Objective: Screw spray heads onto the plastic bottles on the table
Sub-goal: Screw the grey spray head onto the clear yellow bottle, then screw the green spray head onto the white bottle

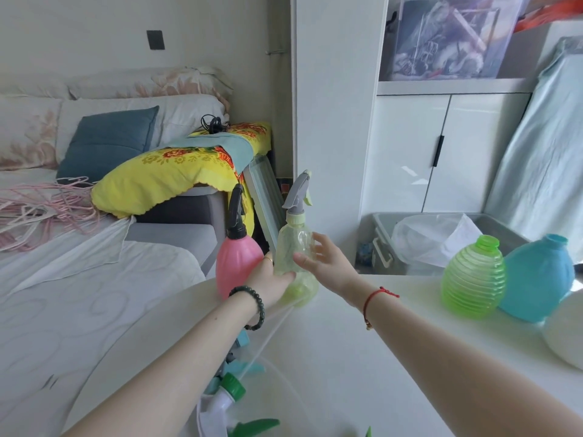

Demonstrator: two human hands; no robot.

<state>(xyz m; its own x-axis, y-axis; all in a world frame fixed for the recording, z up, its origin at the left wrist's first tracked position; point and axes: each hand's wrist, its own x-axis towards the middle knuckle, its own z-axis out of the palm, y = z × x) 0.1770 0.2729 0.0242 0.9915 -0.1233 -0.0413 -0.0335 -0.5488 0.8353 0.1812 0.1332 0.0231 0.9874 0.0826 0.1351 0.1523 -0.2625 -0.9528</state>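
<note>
A pale yellow-green clear bottle (295, 247) with a grey spray head (298, 193) stands at the far edge of the white table (362, 357). My left hand (271, 279) grips its lower left side. My right hand (321, 257) touches its right side with fingers spread. A pink bottle (236, 260) with a black spray head (236, 212) stands just left of it. At the right, a ribbed green bottle (473, 275) and a blue bottle (536, 279) stand without heads. Loose spray heads, among them a white one with a green collar (230, 392), lie near the front edge.
A white round object (564, 332) sits at the table's right edge. A bed (79, 294) lies to the left, a grey bin with a plastic bag (435, 238) stands behind the table, and white cabinets (441, 152) are behind it.
</note>
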